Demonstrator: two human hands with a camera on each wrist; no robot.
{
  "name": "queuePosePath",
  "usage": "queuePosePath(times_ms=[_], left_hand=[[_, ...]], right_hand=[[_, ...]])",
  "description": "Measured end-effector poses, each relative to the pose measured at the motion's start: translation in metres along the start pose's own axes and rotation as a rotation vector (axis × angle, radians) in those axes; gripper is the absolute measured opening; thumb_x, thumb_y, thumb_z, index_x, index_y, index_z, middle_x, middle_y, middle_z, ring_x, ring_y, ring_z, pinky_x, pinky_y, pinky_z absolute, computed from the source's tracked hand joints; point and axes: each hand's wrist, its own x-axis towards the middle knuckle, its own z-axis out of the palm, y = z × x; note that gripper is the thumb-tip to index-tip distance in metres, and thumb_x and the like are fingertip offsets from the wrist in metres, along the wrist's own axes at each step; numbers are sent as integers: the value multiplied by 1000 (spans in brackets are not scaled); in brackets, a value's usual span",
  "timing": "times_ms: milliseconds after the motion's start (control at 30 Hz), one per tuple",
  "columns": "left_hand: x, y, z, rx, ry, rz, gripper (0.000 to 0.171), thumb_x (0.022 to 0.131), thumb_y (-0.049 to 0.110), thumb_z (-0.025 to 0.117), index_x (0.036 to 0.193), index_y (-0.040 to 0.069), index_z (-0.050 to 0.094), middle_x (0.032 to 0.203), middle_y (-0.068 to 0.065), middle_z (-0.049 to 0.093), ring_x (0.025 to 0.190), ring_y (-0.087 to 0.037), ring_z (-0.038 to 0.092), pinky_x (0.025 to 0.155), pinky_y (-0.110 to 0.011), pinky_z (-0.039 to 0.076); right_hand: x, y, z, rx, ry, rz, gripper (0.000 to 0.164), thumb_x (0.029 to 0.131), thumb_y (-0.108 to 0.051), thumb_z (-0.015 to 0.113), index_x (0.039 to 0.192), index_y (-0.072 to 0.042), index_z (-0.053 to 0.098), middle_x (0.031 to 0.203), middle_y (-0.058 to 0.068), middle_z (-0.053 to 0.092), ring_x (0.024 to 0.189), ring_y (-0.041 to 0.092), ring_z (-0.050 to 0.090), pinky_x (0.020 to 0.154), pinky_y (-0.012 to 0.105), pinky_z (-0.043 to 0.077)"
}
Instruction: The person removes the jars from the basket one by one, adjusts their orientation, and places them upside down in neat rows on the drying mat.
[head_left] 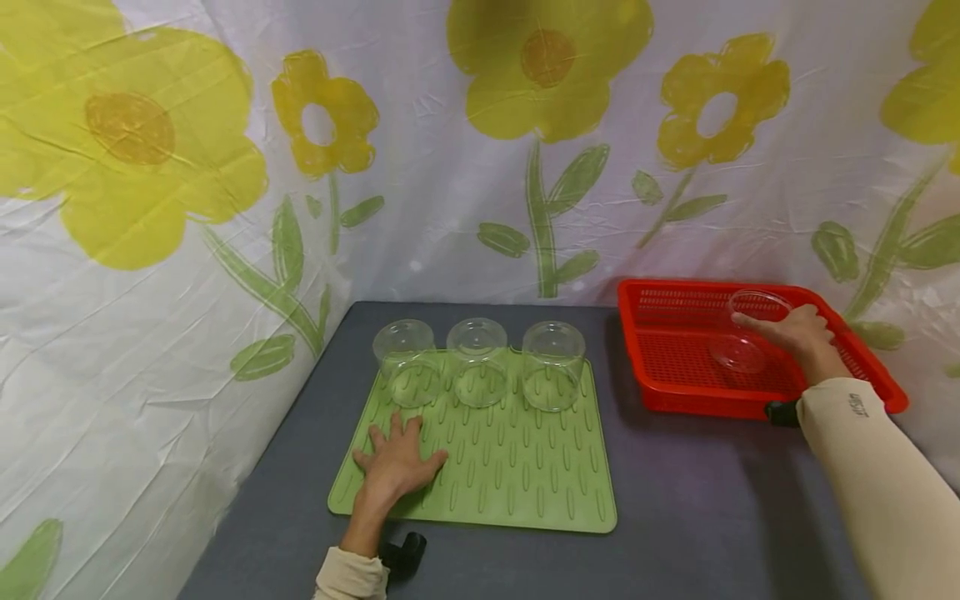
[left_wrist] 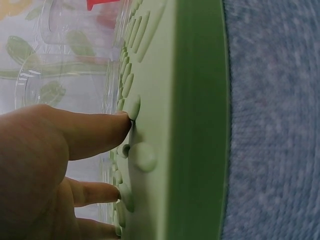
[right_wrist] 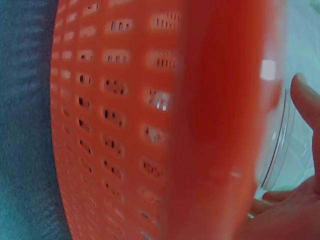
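Observation:
My left hand (head_left: 397, 462) rests on a green ridged mat (head_left: 517, 487), fingers spread and fingertips touching it. In the left wrist view the thumb (left_wrist: 95, 132) presses on a raised ridge. Three clear round containers stand in a row along the mat's far edge: a left one (head_left: 408, 367), a middle one (head_left: 478, 367) and a right one (head_left: 553, 367). Over the red basket (head_left: 645, 367), my right hand (head_left: 798, 333) holds another clear container (head_left: 738, 354), thumb by its upper rim. Its rim (right_wrist: 277, 145) shows beyond the basket edge in the right wrist view.
A dark grey cloth-covered table (head_left: 675, 492) lies under the mat and basket. A white curtain (head_left: 420, 225) with yellow flowers hangs behind and at the left. Raised slotted walls surround the basket, at the table's back right.

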Motion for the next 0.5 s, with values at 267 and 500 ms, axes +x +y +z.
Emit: queuePosePath(times_ms=[267,500], left_hand=[[1,0,0,0,-16,-15,73,95,45,66,153,7,43,163,-35,21,145,-69,10,102,-91,11],[1,0,-1,3,-24,-16,74,95,47,66,154,7,42,163,-35,21,145,-69,9,102,-91,12]], right_hand=[[0,-1,1,24,15,-19,128,91,-74,47,144,30,-6,142,56,15,130,67,25,110,74,31],[0,1,1,11,75,-67,114,91,-70,53,130,33,25,103,38,42,94,45,45,75,52,51]])
